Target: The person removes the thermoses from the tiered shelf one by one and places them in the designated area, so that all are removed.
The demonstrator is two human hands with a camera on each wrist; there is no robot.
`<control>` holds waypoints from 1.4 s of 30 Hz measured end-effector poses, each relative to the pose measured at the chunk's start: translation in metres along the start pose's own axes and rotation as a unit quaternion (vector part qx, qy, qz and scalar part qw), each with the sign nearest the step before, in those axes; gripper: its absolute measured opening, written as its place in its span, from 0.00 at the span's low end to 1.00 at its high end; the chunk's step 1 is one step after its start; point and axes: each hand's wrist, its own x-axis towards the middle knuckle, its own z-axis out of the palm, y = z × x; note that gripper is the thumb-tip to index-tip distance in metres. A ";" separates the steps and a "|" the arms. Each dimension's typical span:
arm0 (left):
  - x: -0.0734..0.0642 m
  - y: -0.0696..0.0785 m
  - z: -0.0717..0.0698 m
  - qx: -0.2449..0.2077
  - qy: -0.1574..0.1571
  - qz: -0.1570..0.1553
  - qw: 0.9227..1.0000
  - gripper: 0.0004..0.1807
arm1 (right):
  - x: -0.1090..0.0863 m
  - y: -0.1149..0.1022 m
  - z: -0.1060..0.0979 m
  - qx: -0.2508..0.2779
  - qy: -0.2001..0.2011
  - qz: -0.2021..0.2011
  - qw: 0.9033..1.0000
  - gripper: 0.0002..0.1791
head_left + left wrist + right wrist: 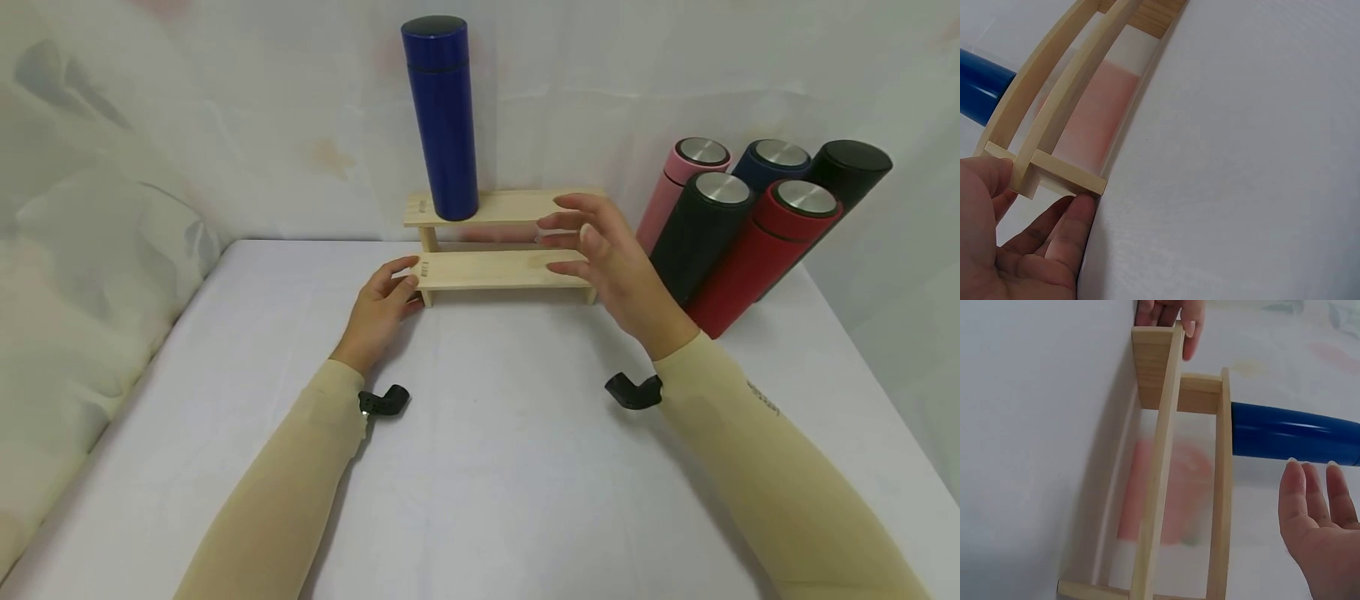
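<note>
A two-step wooden stand is placed at the back of the table. On the left part of its upper step stands a blue thermos bottle with a dark lid, also visible as a blue cylinder in the left wrist view. My left hand holds the left end of the lower step, thumb and fingers against the wood. Over the stand's right end my right hand hovers with spread, slightly bent fingers and holds nothing; in the right wrist view, its fingers appear near the blue bottle.
Several more thermos bottles stand grouped at the right: pink, dark green, red, navy and black. A white cloth covers the table, and a patterned curtain hangs close behind the stand.
</note>
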 end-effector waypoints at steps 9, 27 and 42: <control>0.000 -0.001 -0.001 -0.001 -0.003 0.002 1.000 0.24 | 0.029 0.012 0.008 0.030 0.043 0.014 0.999 0.57; -0.003 0.002 0.000 -0.007 0.002 0.001 1.000 0.23 | 0.077 0.022 0.023 0.019 0.074 0.026 0.997 0.34; -0.002 0.006 0.004 -0.008 0.003 0.007 1.000 0.23 | 0.103 0.027 0.034 -0.003 0.068 0.049 0.996 0.44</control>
